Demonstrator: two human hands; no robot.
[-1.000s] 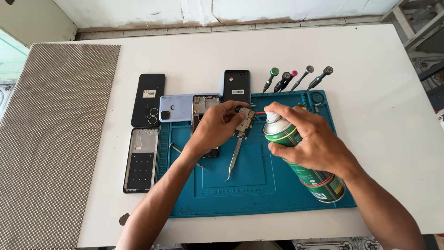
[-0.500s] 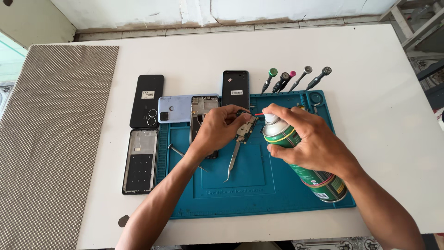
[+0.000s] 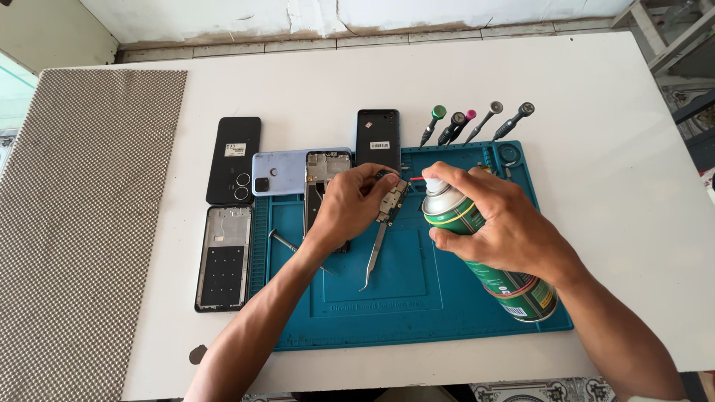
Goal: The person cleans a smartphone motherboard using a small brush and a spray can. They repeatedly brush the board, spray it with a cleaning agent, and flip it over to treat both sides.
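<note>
The middle of the frame is crowded: both hands meet over the blue mat [image 3: 447, 313], the right hand [image 3: 499, 223] with a spray can [image 3: 484, 253], the left hand [image 3: 350, 208] beside tweezers [image 3: 376, 253]. Phones [image 3: 234, 160] block the left of the mat, screwdrivers [image 3: 477, 123] its top edge. The white table [image 3: 618, 149] at right and the upper part stay open.

Left hand [image 3: 350, 205] pinches circuit board [image 3: 390, 199]; right hand [image 3: 499, 223] grips spray can [image 3: 484, 253] (green).
</note>
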